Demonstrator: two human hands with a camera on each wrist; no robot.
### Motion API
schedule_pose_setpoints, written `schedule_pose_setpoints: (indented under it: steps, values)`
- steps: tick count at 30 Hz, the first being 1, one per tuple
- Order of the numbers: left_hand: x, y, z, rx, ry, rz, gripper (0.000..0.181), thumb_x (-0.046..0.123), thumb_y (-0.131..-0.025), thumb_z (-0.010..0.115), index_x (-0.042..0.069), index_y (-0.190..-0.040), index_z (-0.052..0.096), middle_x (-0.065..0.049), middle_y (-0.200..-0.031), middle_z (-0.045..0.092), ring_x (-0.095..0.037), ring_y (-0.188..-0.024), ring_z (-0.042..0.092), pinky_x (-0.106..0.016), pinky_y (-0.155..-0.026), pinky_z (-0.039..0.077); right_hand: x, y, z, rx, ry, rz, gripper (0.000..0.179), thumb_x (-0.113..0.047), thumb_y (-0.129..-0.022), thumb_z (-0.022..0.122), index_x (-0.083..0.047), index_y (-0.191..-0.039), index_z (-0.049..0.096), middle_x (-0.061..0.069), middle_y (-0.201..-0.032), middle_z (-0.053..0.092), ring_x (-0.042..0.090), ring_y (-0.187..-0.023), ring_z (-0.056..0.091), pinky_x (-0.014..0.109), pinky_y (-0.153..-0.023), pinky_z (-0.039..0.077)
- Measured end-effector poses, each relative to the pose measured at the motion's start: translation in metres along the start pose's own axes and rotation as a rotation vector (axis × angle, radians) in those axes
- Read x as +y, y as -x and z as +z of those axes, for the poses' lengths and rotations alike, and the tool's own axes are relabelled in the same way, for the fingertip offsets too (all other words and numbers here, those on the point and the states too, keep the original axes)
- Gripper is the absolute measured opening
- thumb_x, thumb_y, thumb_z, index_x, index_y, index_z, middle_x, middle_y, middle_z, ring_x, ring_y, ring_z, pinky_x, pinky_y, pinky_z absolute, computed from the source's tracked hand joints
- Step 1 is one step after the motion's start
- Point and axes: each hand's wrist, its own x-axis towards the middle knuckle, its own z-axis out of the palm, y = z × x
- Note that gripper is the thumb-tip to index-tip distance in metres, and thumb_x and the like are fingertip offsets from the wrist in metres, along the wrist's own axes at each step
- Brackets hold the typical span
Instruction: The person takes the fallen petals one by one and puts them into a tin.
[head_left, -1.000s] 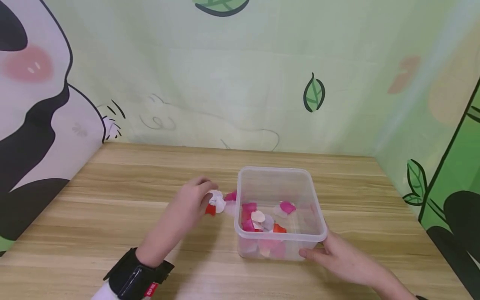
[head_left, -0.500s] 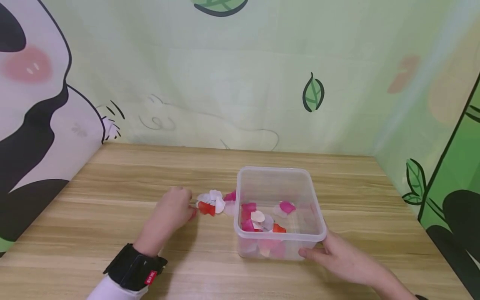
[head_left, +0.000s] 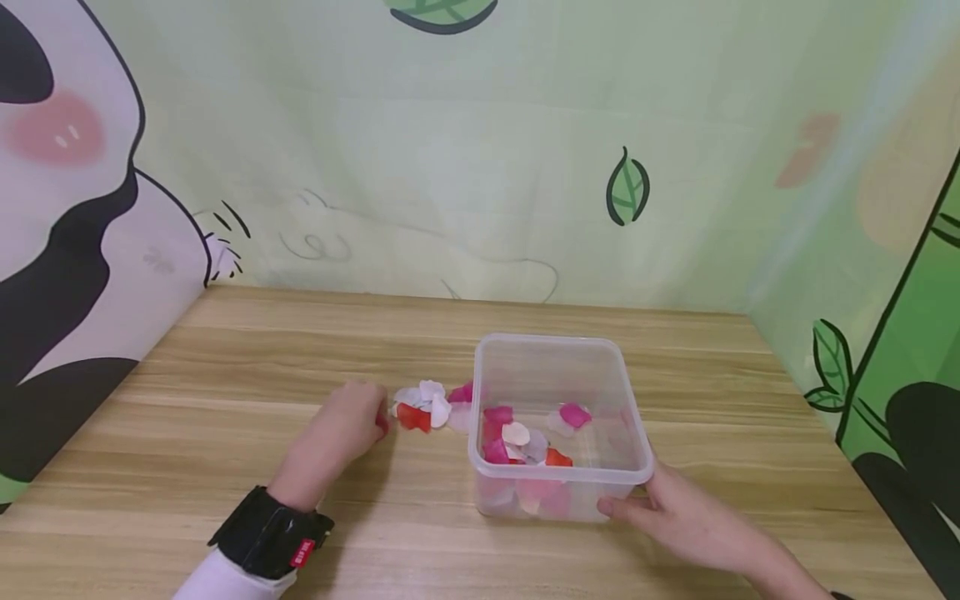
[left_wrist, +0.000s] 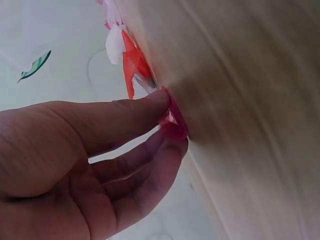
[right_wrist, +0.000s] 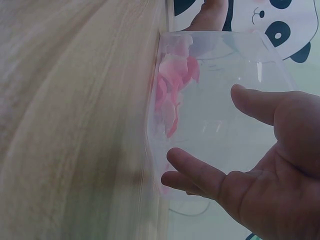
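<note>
My left hand (head_left: 337, 429) is low over the table, left of a small heap of artificial petals. Its thumb and fingertips pinch a magenta petal (left_wrist: 173, 120) at the tabletop, clear in the left wrist view. White petals (head_left: 439, 410), a red petal (head_left: 414, 417) and a magenta one lie between that hand and a clear plastic box (head_left: 558, 473). The box stands upright and lidless, with several pink, white and red petals (head_left: 516, 433) inside. At its near right corner rests my right hand (head_left: 693, 517), fingers fairly straight, thumb against the front wall.
A wood-grain table (head_left: 262, 350) lies under everything. Behind it and at both sides hangs a pale green backdrop (head_left: 487, 167) with a panda and leaves drawn on it. The box sits right of the table's middle.
My left hand has left the white petals and moved left and nearer, then stopped beside the heap. The loose red petal now shows fully. The right hand and the box have stayed put.
</note>
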Motion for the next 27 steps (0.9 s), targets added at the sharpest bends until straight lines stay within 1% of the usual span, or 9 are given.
schedule_pose_setpoints:
  steps: [6, 10, 14, 17, 19, 21, 23, 24, 27]
  values:
    - [-0.001, 0.000, 0.002, 0.017, -0.010, 0.024, 0.017, -0.010, -0.078, 0.070, 0.005, -0.073, 0.064, -0.004, -0.068, 0.056, -0.020, -0.063, 0.052, -0.030, -0.055, 0.044, 0.000, 0.000, 0.000, 0.002, 0.008, -0.007, 0.065, -0.032, -0.102, 0.066, -0.012, -0.154, 0.031, 0.012, -0.138, 0.057, 0.021, -0.123, 0.058, 0.034, -0.100, 0.049]
    - [-0.001, 0.000, 0.002, 0.012, 0.001, 0.019, 0.018, -0.011, -0.080, 0.070, 0.005, -0.073, 0.065, -0.004, -0.069, 0.057, -0.020, -0.064, 0.052, -0.030, -0.055, 0.045, 0.000, 0.000, 0.000, -0.002, 0.005, -0.002, 0.066, -0.032, -0.102, 0.065, -0.013, -0.155, 0.030, 0.013, -0.139, 0.056, 0.022, -0.123, 0.058, 0.033, -0.100, 0.049]
    - [0.001, 0.000, 0.001, 0.021, 0.009, 0.033, 0.021, -0.014, -0.078, 0.066, 0.006, -0.071, 0.064, -0.003, -0.068, 0.056, -0.019, -0.063, 0.052, -0.029, -0.054, 0.044, 0.000, 0.000, 0.000, -0.004, -0.002, 0.006, 0.068, -0.032, -0.102, 0.066, -0.014, -0.156, 0.028, 0.013, -0.142, 0.055, 0.023, -0.125, 0.057, 0.033, -0.101, 0.048]
    - [0.005, 0.000, 0.000, 0.035, 0.009, 0.047, 0.021, -0.013, -0.082, 0.067, 0.006, -0.072, 0.065, -0.002, -0.067, 0.055, -0.018, -0.062, 0.050, -0.028, -0.054, 0.043, 0.000, 0.000, 0.000, -0.004, 0.003, 0.011, 0.069, -0.032, -0.102, 0.066, -0.014, -0.156, 0.028, 0.013, -0.143, 0.054, 0.023, -0.125, 0.056, 0.033, -0.101, 0.047]
    - [0.009, 0.000, -0.002, 0.040, 0.030, 0.040, 0.019, -0.010, -0.086, 0.069, 0.005, -0.075, 0.067, -0.002, -0.068, 0.055, -0.018, -0.062, 0.050, -0.028, -0.054, 0.043, 0.001, 0.000, 0.001, -0.004, 0.006, 0.016, 0.069, -0.033, -0.102, 0.066, -0.013, -0.156, 0.029, 0.012, -0.143, 0.054, 0.023, -0.125, 0.056, 0.033, -0.101, 0.047]
    - [0.014, 0.001, -0.004, 0.068, 0.048, 0.051, 0.015, -0.008, -0.087, 0.072, 0.003, -0.078, 0.068, -0.003, -0.069, 0.057, -0.018, -0.063, 0.051, -0.029, -0.056, 0.045, 0.001, 0.000, 0.001, -0.005, 0.007, 0.021, 0.068, -0.033, -0.102, 0.067, -0.013, -0.156, 0.030, 0.012, -0.143, 0.054, 0.023, -0.124, 0.056, 0.032, -0.101, 0.048]
    - [0.019, 0.002, -0.005, 0.116, 0.071, 0.075, 0.012, -0.008, -0.087, 0.073, 0.002, -0.081, 0.070, -0.003, -0.071, 0.060, -0.019, -0.065, 0.053, -0.030, -0.058, 0.048, 0.000, 0.000, 0.001, -0.007, 0.002, 0.025, 0.068, -0.033, -0.101, 0.067, -0.013, -0.156, 0.030, 0.012, -0.143, 0.054, 0.022, -0.123, 0.057, 0.031, -0.101, 0.048]
    - [0.021, 0.002, -0.006, 0.147, 0.083, 0.096, 0.012, -0.009, -0.086, 0.073, 0.001, -0.082, 0.070, -0.003, -0.072, 0.061, -0.019, -0.066, 0.054, -0.031, -0.059, 0.049, 0.000, 0.000, 0.001, -0.007, 0.001, 0.024, 0.068, -0.033, -0.101, 0.067, -0.013, -0.155, 0.031, 0.012, -0.142, 0.054, 0.022, -0.123, 0.057, 0.032, -0.101, 0.048]
    - [0.030, 0.003, -0.007, 0.269, 0.109, 0.188, 0.012, -0.010, -0.085, 0.073, 0.001, -0.083, 0.071, -0.004, -0.074, 0.065, -0.018, -0.067, 0.058, -0.031, -0.062, 0.053, 0.001, 0.000, 0.001, -0.009, -0.001, 0.017, 0.068, -0.033, -0.102, 0.066, -0.013, -0.156, 0.030, 0.012, -0.142, 0.055, 0.021, -0.123, 0.057, 0.032, -0.101, 0.049]
